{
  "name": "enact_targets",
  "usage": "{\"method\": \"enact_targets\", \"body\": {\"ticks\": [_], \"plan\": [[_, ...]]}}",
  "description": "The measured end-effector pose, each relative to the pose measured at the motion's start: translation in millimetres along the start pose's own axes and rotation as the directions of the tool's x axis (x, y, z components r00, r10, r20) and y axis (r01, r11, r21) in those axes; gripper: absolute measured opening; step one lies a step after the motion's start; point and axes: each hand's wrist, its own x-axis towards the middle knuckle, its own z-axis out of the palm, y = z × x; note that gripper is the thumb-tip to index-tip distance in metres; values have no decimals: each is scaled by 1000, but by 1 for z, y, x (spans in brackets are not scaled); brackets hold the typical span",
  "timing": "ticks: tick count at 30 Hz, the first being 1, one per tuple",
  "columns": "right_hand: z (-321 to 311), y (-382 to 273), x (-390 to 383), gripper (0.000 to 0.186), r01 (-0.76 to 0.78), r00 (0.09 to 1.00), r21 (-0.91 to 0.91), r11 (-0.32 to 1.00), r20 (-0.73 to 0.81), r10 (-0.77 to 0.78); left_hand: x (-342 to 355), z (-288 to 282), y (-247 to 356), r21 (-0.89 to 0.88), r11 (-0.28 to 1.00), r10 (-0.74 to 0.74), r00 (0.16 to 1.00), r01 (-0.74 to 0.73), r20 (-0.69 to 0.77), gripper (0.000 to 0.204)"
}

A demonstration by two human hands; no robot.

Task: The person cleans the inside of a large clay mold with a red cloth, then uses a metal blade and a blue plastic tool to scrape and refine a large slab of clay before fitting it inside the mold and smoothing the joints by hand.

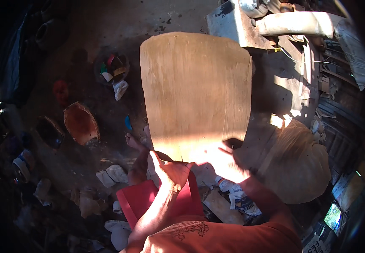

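A large tan slab [197,92], streaked like wet clay, fills the middle of the view. Its far corners are rounded, and a band of sunlight crosses its near end. At the near edge is my left hand [172,172], palm turned up and thumb spread from the fingers; whether it bears the slab's weight cannot be made out. My right hand [222,160] reaches over the near right corner, bleached by sunlight, so its fingers and anything in them are unclear. A dark patch [233,143] shows just beyond it.
Left of the slab stand a bowl [111,68] with small coloured pieces and a reddish-brown vessel [81,123]. To the right sits a rounded bundle under plastic [298,164]. A pale block [226,25] stands at the far right. Red cloth [138,198] covers my lap.
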Motion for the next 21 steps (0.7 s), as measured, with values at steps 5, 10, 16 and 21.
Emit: {"method": "enact_targets", "body": {"ticks": [5, 10, 16, 21], "plan": [[-25, 8, 18, 10, -341, 901, 601, 723, -10, 434, 1, 0, 1, 47, 998, 38, 996, -35, -80, 108], [-168, 114, 185, 5, 19, 872, -564, 825, -394, -290, 1, 11, -13, 33, 999, -10, 998, 12, -56, 108], [-103, 100, 119, 16, 157, 943, -405, 901, -210, -258, -3, 8, 5, 41, 997, 66, 994, -63, -88, 104], [-21, 27, -48, 28, -40, 978, -83, 996, -209, 22, -1, 5, -2, 63, 998, 18, 999, -15, -50, 100]]}}
